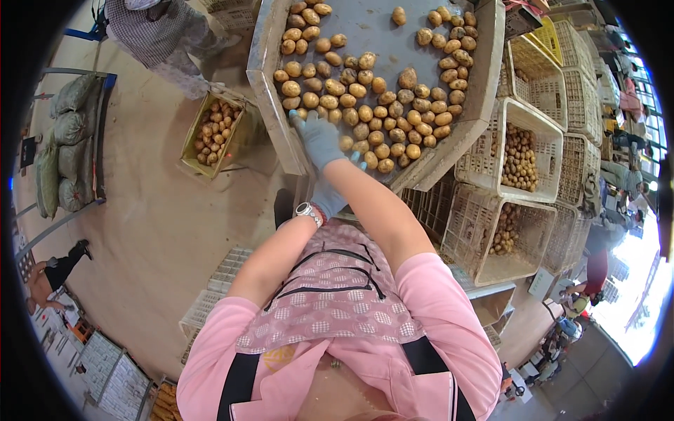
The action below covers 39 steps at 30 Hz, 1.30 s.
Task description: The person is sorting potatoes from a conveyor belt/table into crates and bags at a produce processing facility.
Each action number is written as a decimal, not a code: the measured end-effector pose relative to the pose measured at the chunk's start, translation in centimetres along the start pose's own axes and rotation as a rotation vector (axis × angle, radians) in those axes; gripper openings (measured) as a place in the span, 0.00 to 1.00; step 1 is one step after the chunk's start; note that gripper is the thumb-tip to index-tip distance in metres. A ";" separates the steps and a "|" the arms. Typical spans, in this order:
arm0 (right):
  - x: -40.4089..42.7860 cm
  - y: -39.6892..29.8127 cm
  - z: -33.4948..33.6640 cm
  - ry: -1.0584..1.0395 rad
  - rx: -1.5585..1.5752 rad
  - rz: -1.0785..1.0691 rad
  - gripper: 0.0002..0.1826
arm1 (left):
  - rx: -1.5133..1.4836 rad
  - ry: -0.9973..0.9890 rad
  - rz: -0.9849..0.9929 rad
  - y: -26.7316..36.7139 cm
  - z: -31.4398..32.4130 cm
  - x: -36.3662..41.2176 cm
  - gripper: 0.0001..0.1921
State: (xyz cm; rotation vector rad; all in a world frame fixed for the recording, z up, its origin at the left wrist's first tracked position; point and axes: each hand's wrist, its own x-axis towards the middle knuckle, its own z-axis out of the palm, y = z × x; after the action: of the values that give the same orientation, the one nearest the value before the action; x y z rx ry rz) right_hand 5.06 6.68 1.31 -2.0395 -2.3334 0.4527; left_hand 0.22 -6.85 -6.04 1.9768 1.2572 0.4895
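Both my hands wear grey-blue gloves with bright blue fingertips. My right hand (320,138) reaches over the near left edge of a metal sorting table (376,44), its fingers down at the potatoes (335,87) by the rim. Whether it holds one is not plain. Crossed beneath my right forearm, my left hand (330,196) is at the table's near edge; its fingers are mostly hidden, with blue tips showing near the front potatoes. Many potatoes lie in a loose layer over the near part of the table and along its right side.
A crate of potatoes (215,132) stands on the floor to the left, by a person (152,39). Plastic crates (503,202), some holding potatoes, are stacked along the right. Filled sacks (71,142) lie on a rack at far left. Other people are in the far right background.
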 end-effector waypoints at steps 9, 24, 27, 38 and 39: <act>-9.5 10.7 -2.3 0.516 0.671 0.333 0.16 | 0.298 -0.424 -0.138 4.9 -6.1 4.2 0.24; -8.9 13.9 -4.2 0.288 1.894 0.627 0.22 | 0.663 -0.189 -0.020 5.2 -3.5 2.7 0.44; -10.4 12.4 -4.9 0.110 2.561 0.317 0.30 | 0.622 -0.257 -0.027 5.0 -3.8 3.5 0.44; -15.3 6.1 -10.7 0.215 1.583 0.127 0.38 | 0.710 -0.306 -0.070 2.3 -0.9 3.4 0.39; -15.6 6.2 -10.6 0.218 1.488 0.099 0.38 | 0.702 -0.347 -0.067 2.4 -0.9 3.5 0.38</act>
State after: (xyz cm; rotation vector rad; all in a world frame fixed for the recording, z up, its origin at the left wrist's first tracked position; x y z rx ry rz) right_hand 15.50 -5.62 12.93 -1.2505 -1.0016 1.3105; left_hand 2.71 -4.00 -3.90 2.4274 1.3695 -0.3795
